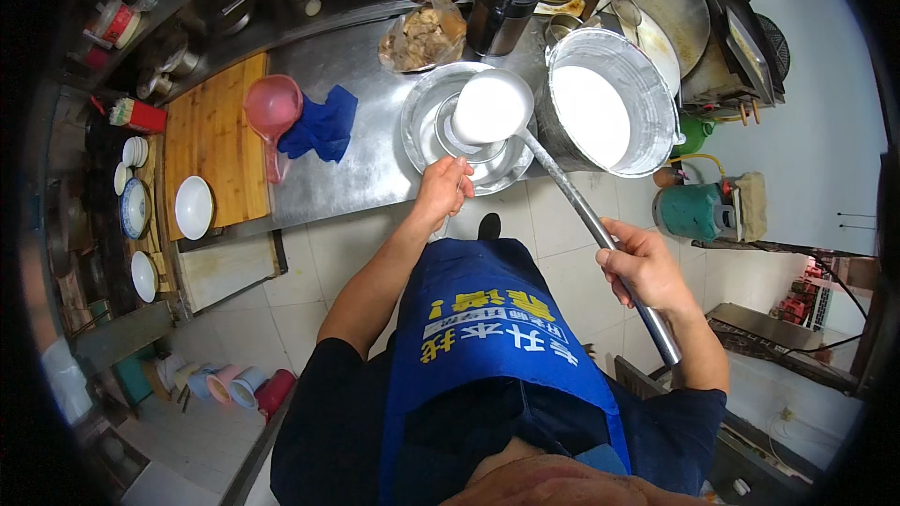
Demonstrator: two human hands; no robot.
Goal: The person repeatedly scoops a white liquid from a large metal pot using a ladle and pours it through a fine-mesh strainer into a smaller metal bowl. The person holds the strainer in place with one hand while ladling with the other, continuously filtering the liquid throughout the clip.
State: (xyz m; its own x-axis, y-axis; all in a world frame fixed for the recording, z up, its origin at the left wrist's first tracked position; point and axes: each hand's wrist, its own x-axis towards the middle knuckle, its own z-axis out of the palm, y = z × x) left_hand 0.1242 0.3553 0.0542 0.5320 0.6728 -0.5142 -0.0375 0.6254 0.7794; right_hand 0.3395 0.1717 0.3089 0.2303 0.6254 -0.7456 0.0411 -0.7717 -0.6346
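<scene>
My right hand [643, 263] grips the long metal handle of a ladle [493, 107], whose bowl is full of white liquid. The ladle's bowl is over a wide metal basin [416, 102] at the counter's front edge. Inside the basin is a smaller round metal vessel [450, 144], partly hidden by the ladle. My left hand [444, 190] is at the basin's near rim with its fingers curled, seemingly around a thin part of the inner vessel; the grip is mostly hidden. Right of the basin stands a metal bucket [650, 91] holding more white liquid [590, 116].
Behind the basin are a bag of brownish food pieces [424, 35] and a dark jug [503, 10]. To the left lie a blue cloth [327, 125], a pink plastic scoop [273, 105] and a white bowl [194, 207] on a wooden board [225, 119]. A gas cylinder [689, 211] stands at right.
</scene>
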